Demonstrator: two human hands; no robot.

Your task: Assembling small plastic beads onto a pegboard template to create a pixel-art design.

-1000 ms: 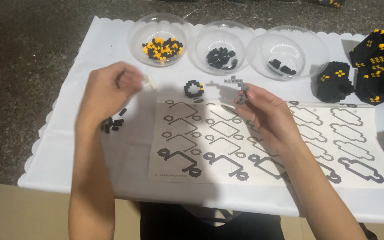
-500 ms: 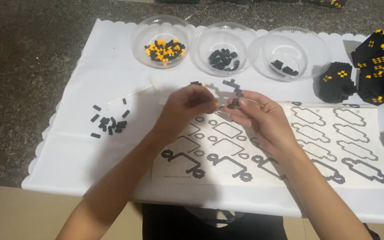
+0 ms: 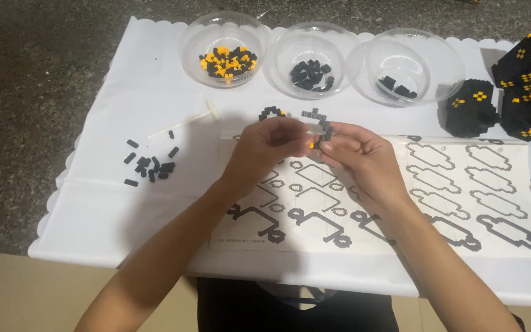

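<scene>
Loose black bricks [image 3: 150, 166] lying at far left, a white tool [image 3: 185, 121] beside them — untouched. Left hand [image 3: 264, 149] pinching a tiny yellow piece at its fingertips; right hand [image 3: 357, 154] gripping the small black brick assembly [image 3: 322, 130] above the instruction sheet [image 3: 462, 203]. We are judging it best to be steadying the assembly, aligning studs squarely, pressing gently. Bowls [image 3: 224, 40] sitting behind.

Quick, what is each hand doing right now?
Left hand: fingers pinched shut on a small yellow block.
Right hand: closed on a small black block assembly.
</scene>
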